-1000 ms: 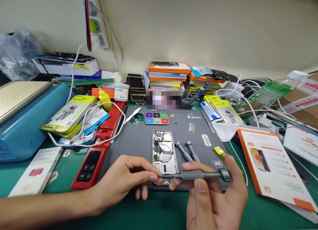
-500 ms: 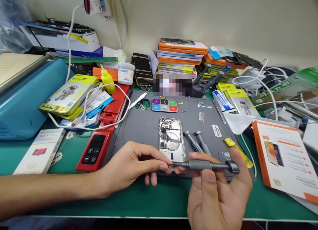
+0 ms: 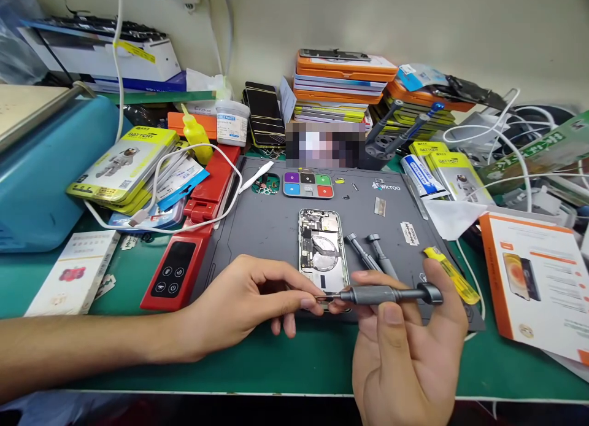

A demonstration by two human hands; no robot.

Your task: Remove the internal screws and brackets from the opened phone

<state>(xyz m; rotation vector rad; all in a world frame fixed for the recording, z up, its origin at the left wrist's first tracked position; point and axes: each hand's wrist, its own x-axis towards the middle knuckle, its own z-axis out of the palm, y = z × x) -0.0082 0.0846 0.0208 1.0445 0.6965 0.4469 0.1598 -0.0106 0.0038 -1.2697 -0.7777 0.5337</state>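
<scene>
My right hand (image 3: 409, 352) holds a grey precision screwdriver (image 3: 377, 295) nearly level, its shaft pointing left and its round cap near my raised index finger. My left hand (image 3: 248, 309) pinches thumb and forefinger together at the driver's tip; what lies between them is too small to make out. Just behind the fingers, an opened phone (image 3: 324, 239) lies on the dark work mat (image 3: 262, 236), its inner parts bare and its lower end partly hidden by my hands. Two more screwdrivers (image 3: 381, 254) lie right of the phone.
Beyond the phone sits a colour-blocked tray (image 3: 307, 185), with small loose parts beside it. A red device (image 3: 172, 272) borders the mat's left side. On the right are a yellow packet (image 3: 451, 275) and a white-orange box (image 3: 534, 285). Battery packs (image 3: 126, 162) and cables crowd both sides.
The camera view has shifted slightly, so the bench items appear a little higher. Both hands keep their grip, with the screwdriver still level at the left fingertips.
</scene>
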